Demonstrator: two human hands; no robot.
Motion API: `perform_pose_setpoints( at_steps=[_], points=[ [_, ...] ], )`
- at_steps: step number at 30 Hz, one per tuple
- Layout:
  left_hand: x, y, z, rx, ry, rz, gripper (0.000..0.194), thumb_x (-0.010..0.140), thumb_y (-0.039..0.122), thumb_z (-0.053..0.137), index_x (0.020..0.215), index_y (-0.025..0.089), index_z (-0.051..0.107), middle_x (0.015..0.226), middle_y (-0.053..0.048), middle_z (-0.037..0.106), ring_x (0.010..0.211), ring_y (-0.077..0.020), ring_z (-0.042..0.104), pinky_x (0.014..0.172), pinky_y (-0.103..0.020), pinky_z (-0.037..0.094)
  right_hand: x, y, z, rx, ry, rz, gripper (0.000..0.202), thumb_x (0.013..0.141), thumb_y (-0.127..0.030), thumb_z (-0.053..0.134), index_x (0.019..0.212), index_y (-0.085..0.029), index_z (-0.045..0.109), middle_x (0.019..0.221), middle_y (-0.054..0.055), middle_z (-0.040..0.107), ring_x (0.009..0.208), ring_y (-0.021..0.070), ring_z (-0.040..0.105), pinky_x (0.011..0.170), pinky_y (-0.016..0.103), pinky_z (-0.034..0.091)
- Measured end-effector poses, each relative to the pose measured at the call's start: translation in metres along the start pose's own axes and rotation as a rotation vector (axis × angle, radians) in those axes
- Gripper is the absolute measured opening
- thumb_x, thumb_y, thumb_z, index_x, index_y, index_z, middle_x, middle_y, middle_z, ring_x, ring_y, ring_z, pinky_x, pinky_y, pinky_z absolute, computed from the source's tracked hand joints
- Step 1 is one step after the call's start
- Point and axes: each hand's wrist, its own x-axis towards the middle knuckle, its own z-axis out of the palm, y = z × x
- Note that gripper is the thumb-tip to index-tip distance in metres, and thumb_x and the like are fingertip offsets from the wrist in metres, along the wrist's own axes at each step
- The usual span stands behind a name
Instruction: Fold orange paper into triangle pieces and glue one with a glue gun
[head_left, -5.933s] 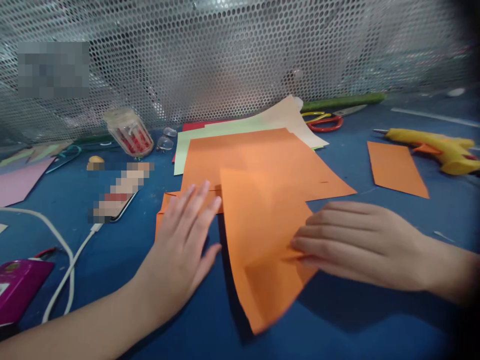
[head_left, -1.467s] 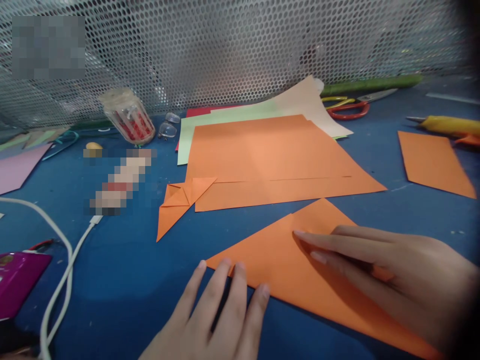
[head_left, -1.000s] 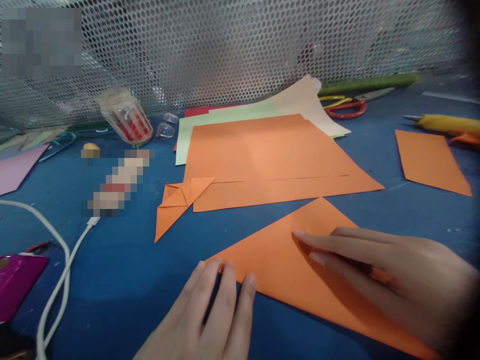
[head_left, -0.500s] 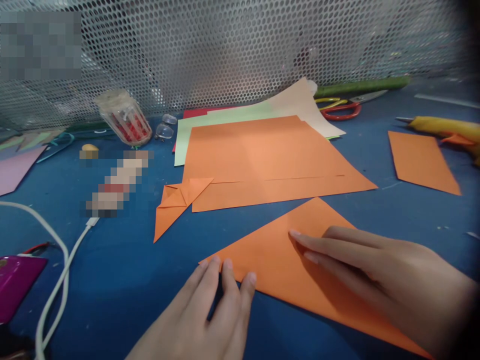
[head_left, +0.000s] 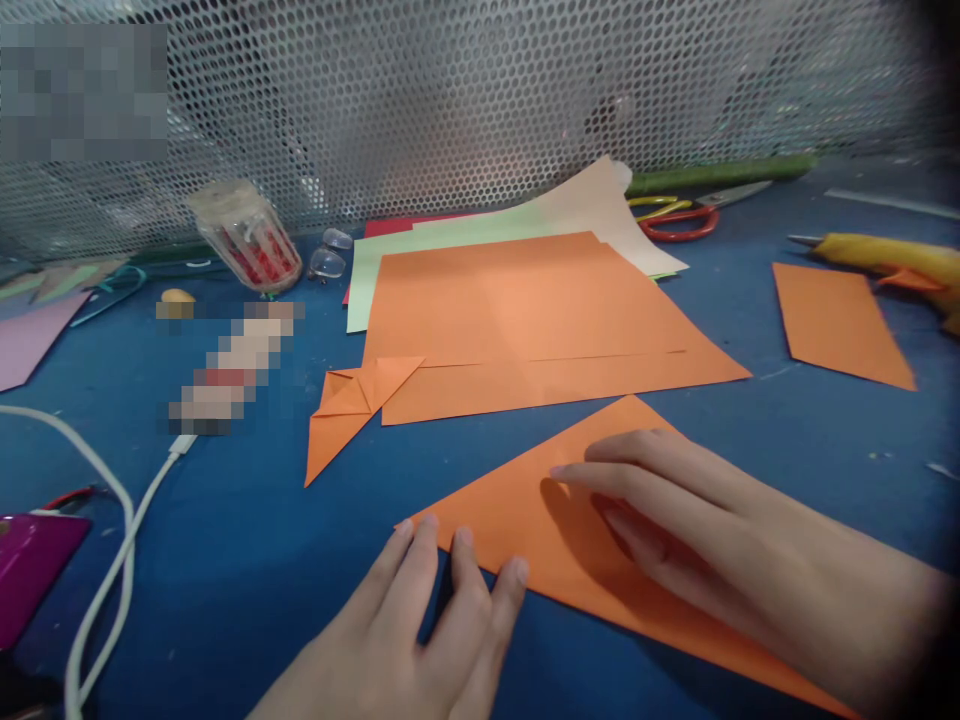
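An orange sheet of paper (head_left: 517, 505), its outline triangular, lies flat on the blue table right in front of me. My left hand (head_left: 435, 620) rests at its left corner, fingers spread and fingertips touching the near edge. Over the middle of the sheet is my right hand (head_left: 697, 530), fingers stretched out and casting a shadow on the paper; part of the right side of the sheet is hidden under it. Just beyond lies a small folded orange paper piece (head_left: 349, 400), pointed at both ends, against larger orange sheets (head_left: 510, 300).
Green, pale and red papers (head_left: 375, 265) lie under the orange sheets. Scissors (head_left: 679, 222), a yellow glue gun (head_left: 885, 255) and an orange paper piece (head_left: 840, 325) are at the right. Left are a tilted jar (head_left: 251, 240), a white cable (head_left: 127, 540) and a purple object (head_left: 37, 570).
My right hand has shifted slightly left and lifted a little, its fingers more raised over the sheet. The left hand's fingers have spread slightly along the edge.
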Motion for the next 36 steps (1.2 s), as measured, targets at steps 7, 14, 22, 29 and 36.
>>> perform_pose_setpoints(
  at_steps=[7, 14, 22, 29, 36],
  points=[
    [0.001, 0.0, -0.001, -0.014, 0.019, -0.016, 0.052, 0.112, 0.02, 0.067, 0.163, 0.021, 0.059, 0.128, -0.003, 0.085, 0.112, -0.026, 0.081, 0.105, -0.037, 0.061, 0.022, -0.006, -0.014, -0.052, 0.011, -0.449, 0.035, 0.109, -0.012, 0.051, 0.128, -0.031, 0.074, 0.107, 0.003, 0.079, 0.088, 0.0187, 0.073, 0.081, 0.032, 0.059],
    [0.001, 0.001, -0.001, 0.003, 0.036, -0.002, 0.044, 0.112, 0.029, 0.07, 0.155, 0.023, 0.065, 0.129, -0.006, 0.084, 0.11, -0.0276, 0.081, 0.102, -0.038, 0.064, 0.018, -0.002, -0.014, -0.01, -0.052, -0.51, 0.047, 0.108, -0.011, 0.051, 0.142, -0.033, 0.074, 0.111, 0.002, 0.081, 0.102, 0.0198, 0.075, 0.09, 0.036, 0.058],
    [0.003, -0.001, -0.001, 0.004, 0.038, 0.006, 0.044, 0.115, 0.025, 0.063, 0.158, 0.022, 0.062, 0.126, -0.005, 0.085, 0.108, -0.028, 0.081, 0.101, -0.039, 0.065, 0.025, 0.007, -0.022, 0.049, -0.102, -0.559, 0.048, 0.117, -0.017, 0.035, 0.145, -0.025, 0.074, 0.112, 0.005, 0.083, 0.11, 0.0189, 0.074, 0.087, 0.035, 0.056],
    [0.003, -0.002, -0.002, -0.004, 0.039, -0.001, 0.043, 0.114, 0.025, 0.064, 0.158, 0.024, 0.063, 0.126, -0.004, 0.084, 0.108, -0.027, 0.081, 0.102, -0.038, 0.064, 0.026, 0.009, -0.019, 0.038, -0.076, -0.529, 0.037, 0.115, -0.017, 0.05, 0.135, -0.031, 0.078, 0.113, 0.0, 0.083, 0.11, 0.0166, 0.075, 0.09, 0.036, 0.057],
    [0.002, -0.001, -0.001, -0.03, 0.05, -0.008, 0.041, 0.115, 0.024, 0.062, 0.156, 0.024, 0.064, 0.126, -0.004, 0.084, 0.11, -0.0285, 0.082, 0.104, -0.041, 0.064, 0.015, 0.003, -0.01, 0.183, -0.064, -0.142, 0.015, 0.107, -0.035, 0.066, 0.104, -0.032, 0.081, 0.1, 0.002, 0.085, 0.088, 0.0185, 0.079, 0.079, 0.033, 0.063]
  ],
)
